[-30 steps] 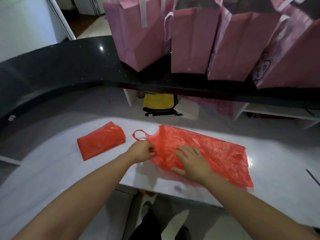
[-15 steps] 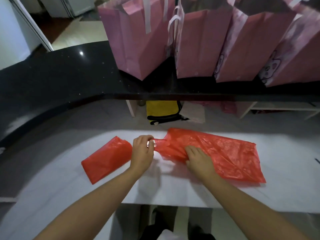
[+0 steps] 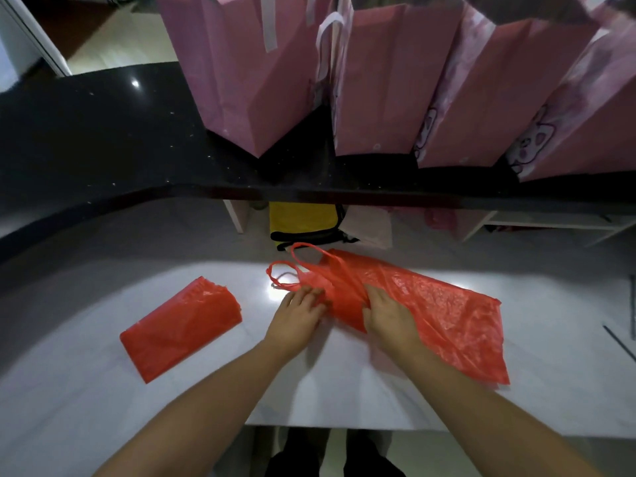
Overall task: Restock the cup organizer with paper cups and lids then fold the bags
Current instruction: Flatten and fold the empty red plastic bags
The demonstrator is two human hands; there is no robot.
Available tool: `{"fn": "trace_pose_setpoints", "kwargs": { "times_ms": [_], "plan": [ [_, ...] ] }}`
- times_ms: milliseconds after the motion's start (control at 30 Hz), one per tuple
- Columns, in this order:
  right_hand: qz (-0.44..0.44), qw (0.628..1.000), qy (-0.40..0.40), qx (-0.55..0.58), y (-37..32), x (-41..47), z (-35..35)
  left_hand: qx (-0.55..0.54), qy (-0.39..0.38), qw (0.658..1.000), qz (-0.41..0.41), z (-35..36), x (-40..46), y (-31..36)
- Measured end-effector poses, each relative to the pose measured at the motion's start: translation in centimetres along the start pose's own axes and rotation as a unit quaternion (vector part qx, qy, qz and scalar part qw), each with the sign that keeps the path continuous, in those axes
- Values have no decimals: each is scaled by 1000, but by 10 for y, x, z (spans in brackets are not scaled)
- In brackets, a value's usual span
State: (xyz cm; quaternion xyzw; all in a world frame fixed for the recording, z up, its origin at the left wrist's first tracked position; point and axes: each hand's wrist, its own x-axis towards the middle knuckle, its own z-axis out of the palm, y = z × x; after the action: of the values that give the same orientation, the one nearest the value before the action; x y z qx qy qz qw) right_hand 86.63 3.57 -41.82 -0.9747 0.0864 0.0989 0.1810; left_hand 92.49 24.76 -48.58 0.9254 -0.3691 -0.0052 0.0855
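Observation:
A red plastic bag (image 3: 444, 311) lies flattened on the white counter (image 3: 309, 390), its two handle loops pointing up and left. My left hand (image 3: 297, 313) rests at the bag's handle end, its fingertips on the plastic just below the loops. My right hand (image 3: 387, 313) lies palm down on the bag's middle, fingers spread, pressing it flat. A second red bag, folded (image 3: 180, 327) into a compact rectangle, sits to the left, apart from both hands. No cups, lids or organizer are in view.
Several pink paper bags (image 3: 378, 80) stand in a row on the raised black counter (image 3: 103, 149) behind. Under it is a shelf holding a yellow item (image 3: 303, 220) and pale packets. The white counter's front edge is close to my body.
My left hand has let go of the handles it pinched; the loops now lie spread on the counter. Both hands now press on the bag near its handle end.

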Motion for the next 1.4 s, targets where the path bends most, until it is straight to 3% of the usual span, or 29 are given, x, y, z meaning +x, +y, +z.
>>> {"fn": "trace_pose_setpoints", "kwargs": {
  "times_ms": [167,267,333,467,567,667,767,900,1033,1267,1400],
  "plan": [
    [21,1000,5,-3,3,13,-4,55,-17,998,-25,14,20,5],
    [-61,997,40,-14,4,21,4,45,-4,999,-1,16,8,17],
    [-131,990,17,-48,1,25,12,37,20,999,3,21,-4,23],
    [-188,973,-67,-116,2,21,37,-4,29,999,-17,28,-36,33],
    [-176,965,-146,-132,6,23,48,-31,51,998,16,28,-57,36],
    [-164,960,-162,-159,4,23,56,-46,97,992,66,16,-69,39],
    [-161,962,-162,-151,-3,20,62,-49,138,989,17,-1,-55,41],
    [-146,968,-188,-81,0,21,60,-28,26,993,-109,3,-15,45],
    [-157,971,-181,-25,26,20,56,-26,-79,975,-208,32,-12,27],
    [-114,986,-84,-85,82,-4,64,-22,-51,973,-224,49,-39,2],
    [-91,990,-65,-89,91,-25,68,-9,-78,972,-220,45,-52,-5]
  ]
}}
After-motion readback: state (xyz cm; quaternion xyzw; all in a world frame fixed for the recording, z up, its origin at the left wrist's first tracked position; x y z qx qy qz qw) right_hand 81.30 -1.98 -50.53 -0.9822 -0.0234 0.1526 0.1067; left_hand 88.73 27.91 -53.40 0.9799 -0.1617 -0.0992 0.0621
